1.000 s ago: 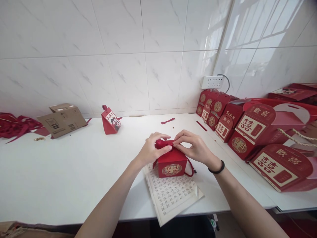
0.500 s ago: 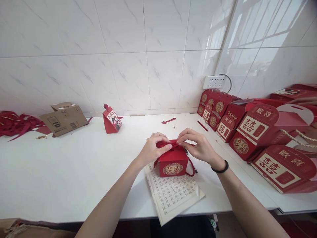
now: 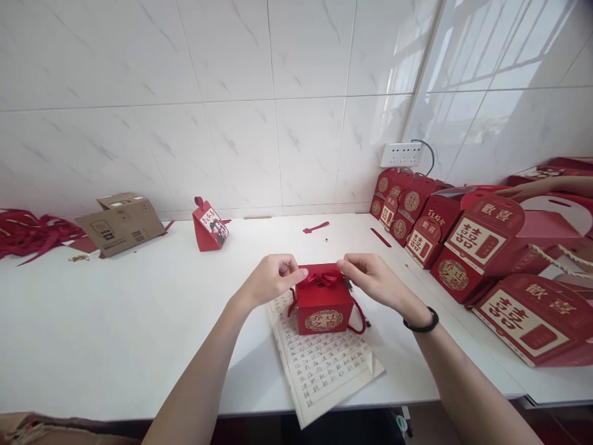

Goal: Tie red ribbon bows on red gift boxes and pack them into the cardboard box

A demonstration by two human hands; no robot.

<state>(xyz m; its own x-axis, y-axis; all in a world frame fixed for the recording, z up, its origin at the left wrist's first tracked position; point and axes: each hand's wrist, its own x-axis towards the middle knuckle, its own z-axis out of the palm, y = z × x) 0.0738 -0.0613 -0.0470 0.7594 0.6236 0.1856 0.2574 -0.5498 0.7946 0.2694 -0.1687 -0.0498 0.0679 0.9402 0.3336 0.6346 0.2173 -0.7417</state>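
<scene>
Red ribbon strips (image 3: 28, 232) lie in a heap at the far left edge of the white table (image 3: 115, 309), just beside a flattened cardboard box (image 3: 121, 224). Further right, near the tiled wall, a small red wedge-shaped box (image 3: 209, 224) stands alone. At the centre of the frame the left hand (image 3: 271, 279) has its fingers (image 3: 288, 267) pinched narrow on the left end of a red ribbon (image 3: 319, 277), which is tied in a bow on top of a small red box (image 3: 324, 303). This box stands upright on a printed sheet of paper (image 3: 324, 371), which overhangs the near edge of the table. The right hand (image 3: 370, 278), with a black wristband (image 3: 420, 321) on its wrist, pinches the ribbon's right end with its fingers (image 3: 348, 266) closed in the same way. At the right, a row of larger red gift boxes (image 3: 482, 241) runs along the table below a white power strip (image 3: 401, 154) on the wall, and another person's hand (image 3: 532, 188) rests on them at the right edge.
</scene>
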